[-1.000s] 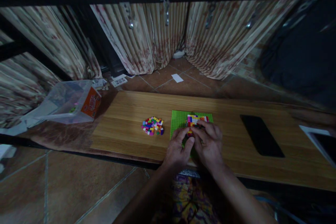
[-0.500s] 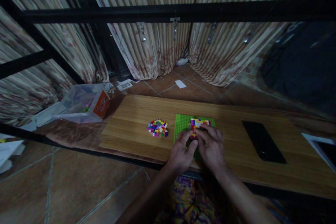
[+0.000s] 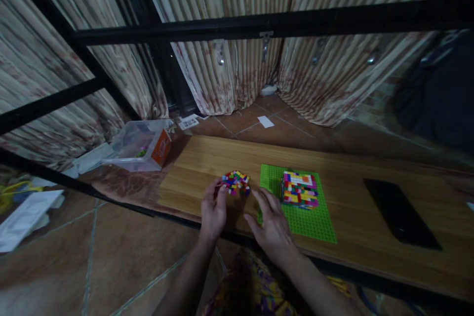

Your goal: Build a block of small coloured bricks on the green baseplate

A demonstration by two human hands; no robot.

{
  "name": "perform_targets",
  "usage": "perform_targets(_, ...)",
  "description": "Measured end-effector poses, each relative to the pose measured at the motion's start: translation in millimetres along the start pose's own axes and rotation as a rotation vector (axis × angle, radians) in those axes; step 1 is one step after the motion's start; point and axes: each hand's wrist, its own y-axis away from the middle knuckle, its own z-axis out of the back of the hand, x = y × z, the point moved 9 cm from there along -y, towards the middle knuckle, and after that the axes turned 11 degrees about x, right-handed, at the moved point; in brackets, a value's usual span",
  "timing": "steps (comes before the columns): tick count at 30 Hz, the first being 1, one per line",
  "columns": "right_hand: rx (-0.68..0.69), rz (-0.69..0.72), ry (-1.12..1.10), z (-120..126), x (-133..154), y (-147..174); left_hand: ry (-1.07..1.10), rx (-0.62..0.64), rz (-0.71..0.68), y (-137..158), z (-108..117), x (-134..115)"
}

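Observation:
Loose toy bricks point(image 3: 236, 182) of many colours lie in a small pile on the wooden board. At the pile's left edge is my left hand point(image 3: 215, 207), its thumb and fingers apart around the nearest bricks; whether a fingertip touches one is too small to tell. My right hand point(image 3: 269, 219) hovers between the pile and the green baseplate point(image 3: 311, 229), fingers spread with nothing in them, partly over the plate's left edge. A block built of many-coloured bricks point(image 3: 299, 190), with white on top, stands on the baseplate.
A black flat slab point(image 3: 402, 212) like a phone or tablet lies on the board's right. Beyond the left end sits a clear plastic box point(image 3: 137, 150) with an orange label. A dark metal bar point(image 3: 237, 27) crosses ahead, before striped curtains point(image 3: 237, 79).
Both hands have left the brick block and moved left to the loose pile, uncovering the block and baseplate. The view has turned slightly, so the scene sits further right.

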Motion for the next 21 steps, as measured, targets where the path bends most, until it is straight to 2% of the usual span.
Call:
perform_targets(3, 0.067, -0.014, 0.053, -29, 1, -40, -0.046, -0.008, 0.029, -20, 11, 10)
perform_targets(8, 0.161, 0.007, 0.184, -60, 5, -91, 0.006, 0.071, 0.074, -41, -3, 24)
perform_targets(14, 0.227, 0.13, 0.293, -78, 12, -101, -0.042, 0.118, 0.018, -47, -16, 22)
perform_targets(21, 0.119, 0.154, 0.322, -78, 13, -99, -0.257, 0.104, -0.138, -38, -26, -7)
